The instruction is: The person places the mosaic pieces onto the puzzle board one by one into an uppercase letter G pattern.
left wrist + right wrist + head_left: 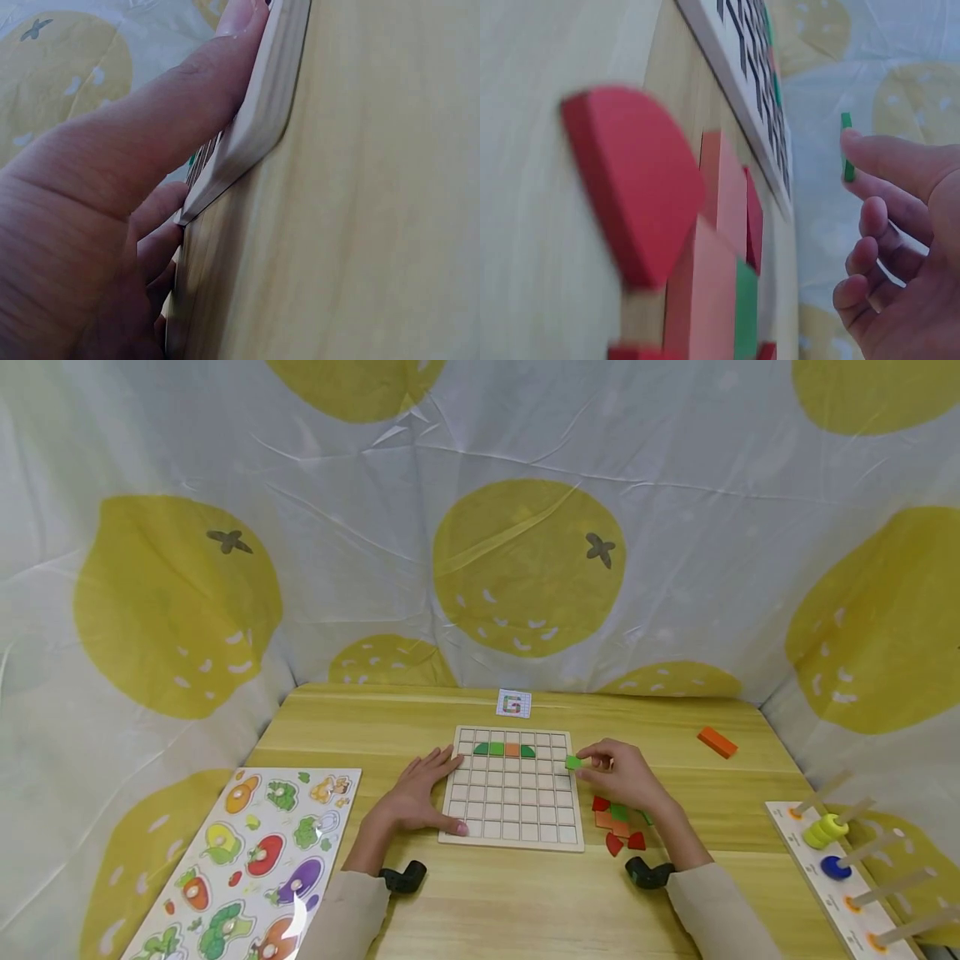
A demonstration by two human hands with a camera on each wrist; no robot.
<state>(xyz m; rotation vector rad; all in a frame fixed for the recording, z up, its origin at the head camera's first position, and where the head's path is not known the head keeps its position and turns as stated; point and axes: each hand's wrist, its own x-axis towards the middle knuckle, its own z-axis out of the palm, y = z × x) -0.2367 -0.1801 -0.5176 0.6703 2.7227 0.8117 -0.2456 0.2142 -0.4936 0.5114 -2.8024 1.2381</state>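
Note:
A wooden grid board (pixel 513 840) lies on the table, with green and orange tiles (pixel 504 749) filling part of its second row. My right hand (pixel 622 772) pinches a small green tile (pixel 573 762) just above the board's right edge; in the right wrist view the green tile (pixel 847 147) shows between thumb and finger. My left hand (pixel 420 789) lies flat on the table against the board's left edge (pixel 255 127), fingers straight, thumb along the rim. A heap of red, orange and green tiles (pixel 621 825) sits right of the board, under my right wrist.
A vegetable peg puzzle (pixel 247 860) lies at the left. A ring-stacking rack (pixel 847 868) stands at the right. An orange block (pixel 717 742) rests far right on the wooden table (pixel 525 910); a small pattern card (pixel 513 702) lies behind the board. Lemon-print cloth surrounds the table.

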